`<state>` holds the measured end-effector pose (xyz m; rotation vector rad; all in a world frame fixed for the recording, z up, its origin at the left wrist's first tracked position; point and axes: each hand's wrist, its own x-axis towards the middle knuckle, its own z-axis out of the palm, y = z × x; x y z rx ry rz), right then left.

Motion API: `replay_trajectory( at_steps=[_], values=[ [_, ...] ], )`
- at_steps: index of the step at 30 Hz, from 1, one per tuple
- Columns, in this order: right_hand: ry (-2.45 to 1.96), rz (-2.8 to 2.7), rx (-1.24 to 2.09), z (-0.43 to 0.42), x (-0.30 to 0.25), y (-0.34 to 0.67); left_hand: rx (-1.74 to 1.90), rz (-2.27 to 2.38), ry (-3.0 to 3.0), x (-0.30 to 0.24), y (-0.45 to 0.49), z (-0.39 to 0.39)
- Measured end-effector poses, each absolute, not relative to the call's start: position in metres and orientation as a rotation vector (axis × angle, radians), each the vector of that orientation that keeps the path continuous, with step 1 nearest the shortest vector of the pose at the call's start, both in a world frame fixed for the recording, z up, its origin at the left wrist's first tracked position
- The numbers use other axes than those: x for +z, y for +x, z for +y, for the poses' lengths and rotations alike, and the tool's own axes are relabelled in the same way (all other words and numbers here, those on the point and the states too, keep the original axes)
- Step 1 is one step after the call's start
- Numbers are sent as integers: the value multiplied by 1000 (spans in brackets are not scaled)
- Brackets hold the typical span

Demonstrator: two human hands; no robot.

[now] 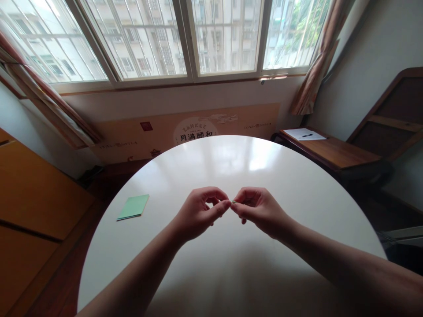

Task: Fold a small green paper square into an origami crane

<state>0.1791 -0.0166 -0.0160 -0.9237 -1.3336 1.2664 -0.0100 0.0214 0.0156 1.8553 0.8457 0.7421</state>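
A tiny pale-green scrap, seemingly folded paper [234,202], is pinched between the fingertips of both hands above the middle of the round glossy white bench [297,185], too small to make out its shape; the left hand [198,213] is curled, thumb and forefinger closed on the scrap's left end, and the right hand [257,209] is curled likewise, thumb and forefinger closed on its right end, the two sets of fingertips nearly touching; handling so small a piece well seems to call for a light, even pinch from both sides, with the piece held level so it does not slip or crumple; a flat light-green square pad of paper [133,207] lies on the bench well to the left, apart from the hands; beyond the far edge a tan cardboard panel [185,132] leans under the window, printed with a round mark reading "月满颐和" and smaller lettering too blurred to read; at far right a brown wooden side table [330,149] carries a white sheet with a pen [304,134].
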Motion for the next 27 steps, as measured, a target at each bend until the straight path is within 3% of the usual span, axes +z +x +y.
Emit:
replay_trajectory(
  at_steps=[6,27],
  values=[
    [-985,-1382,1159,-19,-13,177,779,885,1836,15,-8,20],
    [-975,-1388,1240,-16,-19,177,813,899,1821,15,-6,19]
  ],
)
